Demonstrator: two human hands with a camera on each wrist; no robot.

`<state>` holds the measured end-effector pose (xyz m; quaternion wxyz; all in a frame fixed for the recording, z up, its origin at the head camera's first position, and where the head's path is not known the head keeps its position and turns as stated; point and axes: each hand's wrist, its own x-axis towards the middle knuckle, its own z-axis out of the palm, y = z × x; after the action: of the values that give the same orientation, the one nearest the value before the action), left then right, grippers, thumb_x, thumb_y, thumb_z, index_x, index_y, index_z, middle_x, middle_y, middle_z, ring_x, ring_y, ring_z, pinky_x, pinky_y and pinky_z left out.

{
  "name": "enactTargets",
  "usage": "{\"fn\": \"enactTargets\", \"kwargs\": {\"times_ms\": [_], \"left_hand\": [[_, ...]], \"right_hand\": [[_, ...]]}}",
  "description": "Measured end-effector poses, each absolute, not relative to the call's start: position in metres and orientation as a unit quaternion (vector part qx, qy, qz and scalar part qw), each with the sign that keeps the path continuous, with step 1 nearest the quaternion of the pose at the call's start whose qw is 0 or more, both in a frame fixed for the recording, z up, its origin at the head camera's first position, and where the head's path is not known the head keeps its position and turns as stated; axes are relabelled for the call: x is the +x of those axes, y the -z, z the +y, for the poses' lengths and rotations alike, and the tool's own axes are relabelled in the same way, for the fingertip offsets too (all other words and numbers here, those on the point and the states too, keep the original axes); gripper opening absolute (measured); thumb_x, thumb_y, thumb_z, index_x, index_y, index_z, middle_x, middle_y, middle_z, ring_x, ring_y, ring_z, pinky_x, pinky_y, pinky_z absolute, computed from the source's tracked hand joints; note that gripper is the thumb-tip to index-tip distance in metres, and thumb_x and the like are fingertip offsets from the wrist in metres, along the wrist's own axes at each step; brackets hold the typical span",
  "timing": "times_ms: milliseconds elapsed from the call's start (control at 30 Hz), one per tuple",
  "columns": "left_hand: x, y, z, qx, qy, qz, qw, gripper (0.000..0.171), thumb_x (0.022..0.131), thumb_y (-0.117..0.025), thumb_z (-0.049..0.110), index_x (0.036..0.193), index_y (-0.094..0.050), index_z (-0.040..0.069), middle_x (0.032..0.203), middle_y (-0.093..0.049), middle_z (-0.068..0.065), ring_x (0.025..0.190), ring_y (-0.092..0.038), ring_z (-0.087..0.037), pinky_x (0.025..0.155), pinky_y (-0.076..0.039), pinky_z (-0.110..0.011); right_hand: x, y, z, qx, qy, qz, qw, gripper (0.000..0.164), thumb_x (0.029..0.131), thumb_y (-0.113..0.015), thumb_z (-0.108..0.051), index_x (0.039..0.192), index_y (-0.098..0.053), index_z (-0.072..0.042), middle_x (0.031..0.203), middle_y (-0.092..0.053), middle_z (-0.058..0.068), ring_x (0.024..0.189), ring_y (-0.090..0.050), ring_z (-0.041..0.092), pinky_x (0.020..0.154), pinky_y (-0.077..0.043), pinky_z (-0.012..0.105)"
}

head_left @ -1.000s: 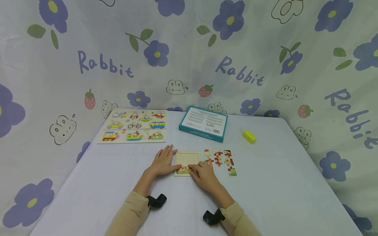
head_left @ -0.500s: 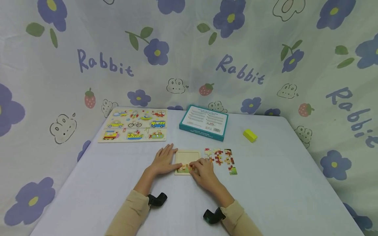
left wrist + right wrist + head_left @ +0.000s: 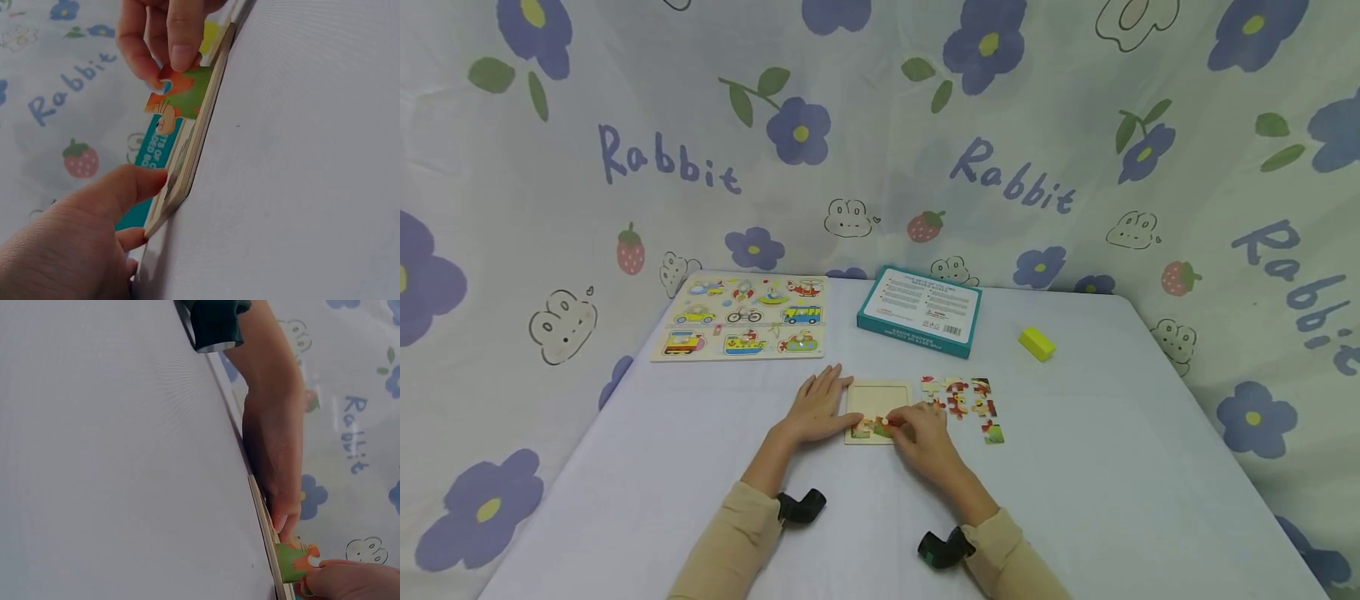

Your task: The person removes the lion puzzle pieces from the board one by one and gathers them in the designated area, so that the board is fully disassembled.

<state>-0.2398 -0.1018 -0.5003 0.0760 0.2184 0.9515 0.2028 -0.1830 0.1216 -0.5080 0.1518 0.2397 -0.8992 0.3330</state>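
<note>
A small square wooden puzzle tray (image 3: 878, 398) lies on the table. My left hand (image 3: 815, 414) rests along its left side with fingers extended, the thumb reaching over the lower rim. Over the tray's lower right, my right hand (image 3: 925, 435) pinches an orange-and-green jigsaw piece (image 3: 194, 90) between thumb and fingers. In the left wrist view that piece is tilted up, above the tray's rim. Another jigsaw piece (image 3: 861, 428) sits in the tray's lower left corner, by my left thumb. Right of the tray lie several loose jigsaw pieces (image 3: 957, 406), partly covered by my right hand.
Behind the tray is a teal box (image 3: 917, 310) with a white label. A vehicle picture puzzle board (image 3: 741, 318) lies at the back left, and a yellow block (image 3: 1037, 343) at the back right. A patterned curtain (image 3: 880, 167) hangs behind the white table (image 3: 1112, 483).
My right hand has shifted slightly to the right, and the piece in its fingers now shows more and is tilted up. My left hand has stayed against the tray.
</note>
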Motion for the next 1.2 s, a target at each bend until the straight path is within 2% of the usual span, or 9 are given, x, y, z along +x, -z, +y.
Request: {"fn": "enactTargets", "kwargs": {"times_ms": [433,600,867,1200], "left_hand": [[-0.239,0.497,-0.103,0.222,-0.209,0.948,0.088,0.073,0.085,-0.054,0.048,0.141,-0.031,0.007,0.151,-0.012,-0.017,0.138,-0.006,-0.030,0.108,-0.004,-0.050],[-0.241,0.495,-0.105,0.228,-0.226,0.942,0.098,0.074,0.085,-0.054,0.047,0.142,-0.031,0.007,0.151,-0.011,-0.016,0.138,-0.005,-0.029,0.108,-0.003,-0.049],[-0.242,0.496,-0.109,0.239,-0.234,0.936,0.107,0.073,0.084,-0.053,0.043,0.143,-0.029,0.007,0.151,-0.011,-0.016,0.139,-0.003,-0.029,0.108,-0.001,-0.049],[-0.243,0.496,-0.110,0.247,-0.232,0.935,0.108,0.075,0.081,-0.054,0.039,0.144,-0.028,0.007,0.152,-0.010,-0.016,0.139,-0.002,-0.029,0.108,-0.001,-0.048]], "right_hand": [[-0.190,0.501,0.149,0.159,-0.381,-0.899,0.144,0.007,0.086,-0.065,-0.014,0.092,-0.068,-0.017,0.086,-0.064,-0.008,0.084,-0.053,0.005,0.076,-0.044,0.032],[-0.191,0.497,0.162,0.146,-0.376,-0.903,0.146,0.009,0.084,-0.066,-0.011,0.091,-0.069,-0.016,0.084,-0.063,-0.007,0.081,-0.053,0.008,0.071,-0.044,0.032],[-0.192,0.487,0.180,0.094,-0.375,-0.917,0.094,0.008,0.083,-0.067,-0.010,0.089,-0.069,-0.015,0.083,-0.062,-0.006,0.079,-0.053,0.010,0.069,-0.047,0.029],[-0.193,0.480,0.204,0.059,-0.376,-0.920,0.092,0.008,0.082,-0.067,-0.010,0.090,-0.069,-0.011,0.078,-0.059,-0.003,0.074,-0.053,0.014,0.066,-0.045,0.031]]}}
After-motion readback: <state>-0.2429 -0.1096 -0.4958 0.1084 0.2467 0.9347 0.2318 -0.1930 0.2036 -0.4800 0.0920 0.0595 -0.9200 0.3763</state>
